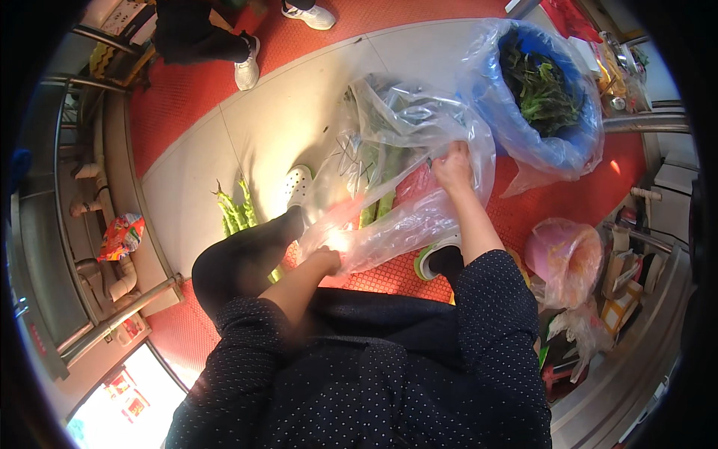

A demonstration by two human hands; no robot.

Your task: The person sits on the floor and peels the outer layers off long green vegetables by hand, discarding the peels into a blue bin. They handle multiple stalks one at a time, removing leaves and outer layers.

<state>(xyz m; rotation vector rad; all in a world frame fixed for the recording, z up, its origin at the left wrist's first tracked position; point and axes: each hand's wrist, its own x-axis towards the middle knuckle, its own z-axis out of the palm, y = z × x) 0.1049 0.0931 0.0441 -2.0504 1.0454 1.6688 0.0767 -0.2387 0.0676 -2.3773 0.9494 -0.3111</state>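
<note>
A large clear plastic bag [415, 230] hangs spread between my hands, low over the floor between my feet. My left hand [325, 261] grips its near left edge. Farther out, my right hand [453, 168] is closed on the bag's right side. Long green stalks [386, 205] show at the bag, partly blurred by the film; their far ends are hidden under its folds. Beside my left leg, more green leafy-topped stalks [236, 210] lie on the floor, with part of them behind the leg.
A blue bin [586, 120] with a plastic liner holds dark green leaves [541, 95] at upper right. Below it stands a pink bin [541, 247] lined with clear plastic. Metal racks flank both sides. Another person's shoes [247, 70] are on the red mat [174, 118] ahead.
</note>
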